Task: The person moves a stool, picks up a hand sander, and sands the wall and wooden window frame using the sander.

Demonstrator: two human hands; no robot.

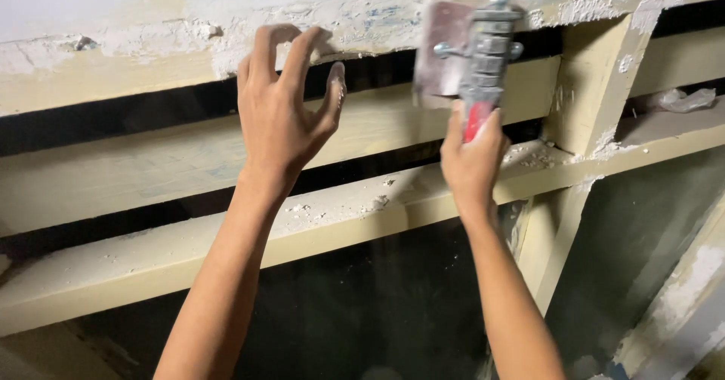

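Plaster crumbs litter the cream window frame's point(355, 214) rails below the rough wall edge point(151, 44), where the left hand point(283, 116) rests spread-fingered and the right hand point(472, 157) clamps a red-handled scraper point(472, 55) against it.

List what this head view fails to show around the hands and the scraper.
- Scraper blade edge: blurred against the plastered beam.
- Right hand fingers: wrapped behind the red handle.
- Left hand palm: faces away.
- Gaps between the frame rails: too dark.
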